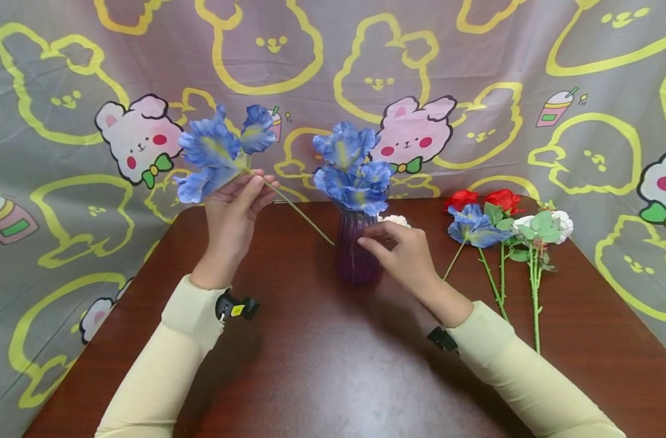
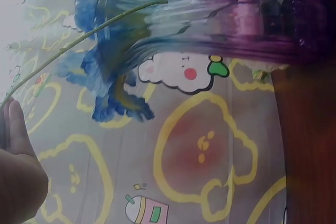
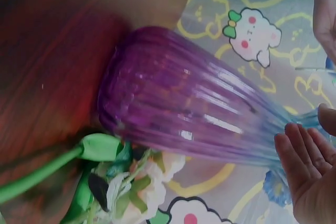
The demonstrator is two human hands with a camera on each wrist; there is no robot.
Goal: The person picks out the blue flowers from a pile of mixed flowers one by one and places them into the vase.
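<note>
Pinching flower (image 1: 215, 155) by stem (image 1: 300, 210) in left hand (image 1: 235, 210), left of vase (image 1: 357, 258); best to raise upright, lower gently from above, steadying with right hand (image 1: 406, 252), loosely extended alongside, can't tell whether touching

A pale flower (image 1: 396, 219) sits partly hidden behind the right hand (image 1: 405, 250); the table (image 1: 311, 359) is cut off nearside.
</note>
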